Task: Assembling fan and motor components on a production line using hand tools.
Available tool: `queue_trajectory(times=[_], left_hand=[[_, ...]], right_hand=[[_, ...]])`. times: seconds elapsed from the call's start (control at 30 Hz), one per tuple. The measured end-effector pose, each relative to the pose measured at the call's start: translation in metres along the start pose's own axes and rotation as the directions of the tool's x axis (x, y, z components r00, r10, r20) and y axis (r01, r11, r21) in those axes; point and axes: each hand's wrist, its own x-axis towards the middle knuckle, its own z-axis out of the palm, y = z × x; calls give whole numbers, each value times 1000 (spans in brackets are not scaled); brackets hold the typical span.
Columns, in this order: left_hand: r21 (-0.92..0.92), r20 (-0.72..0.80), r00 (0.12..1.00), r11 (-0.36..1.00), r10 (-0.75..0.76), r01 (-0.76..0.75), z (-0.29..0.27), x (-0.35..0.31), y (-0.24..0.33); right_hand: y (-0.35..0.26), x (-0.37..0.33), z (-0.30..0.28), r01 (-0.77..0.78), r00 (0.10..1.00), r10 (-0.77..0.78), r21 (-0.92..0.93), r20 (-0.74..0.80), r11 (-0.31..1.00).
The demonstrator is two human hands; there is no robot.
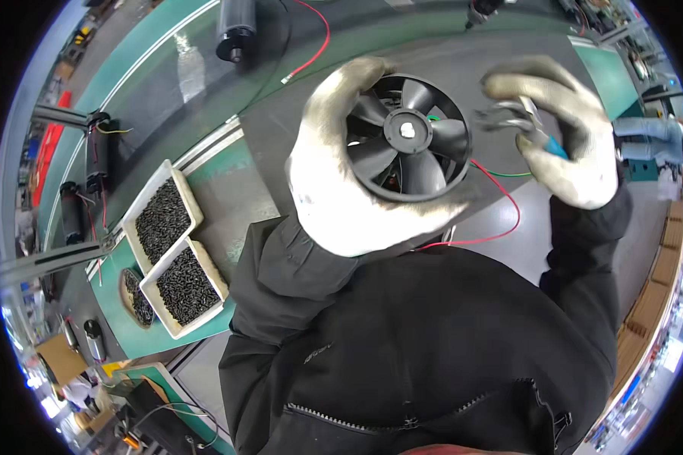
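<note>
Left hand (322, 182) cradles the black fan (407, 133), right hand (577, 136) grips a plier-like tool (537, 135) — a careless leftward swing could chip a near blade (421, 174)

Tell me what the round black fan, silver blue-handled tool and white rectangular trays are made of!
Round black fan: probably satin plastic; its smooth blades show soft highlights.
Silver blue-handled tool: head likely shiny metal, from its blurred glints; handle perhaps plastic or rubber, mostly hidden.
White rectangular trays: probably matte plastic; rounded corners look moulded.
</note>
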Motion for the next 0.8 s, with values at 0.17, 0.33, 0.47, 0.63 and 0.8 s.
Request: queue_trajectory(times=[0.17,0.33,0.47,0.63,0.8], left_hand=[[-47,38,995,995,91,-90,0,-3,-10],[-93,108,974,978,198,-188,6,-9,-17],[14,100,972,977,213,-215,12,-6,-11],[-18,141,977,987,160,-159,11,-5,-14],[-67,159,970,982,185,-176,9,-6,-18]], right_hand=[[-21,32,-14,124,956,-22,-334,293,934],[-35,34,-20,151,927,26,-436,374,887],[-78,25,-16,12,956,165,-594,243,805],[-56,30,-24,49,937,152,-550,315,834],[-44,23,-18,-84,944,205,-412,259,907]])
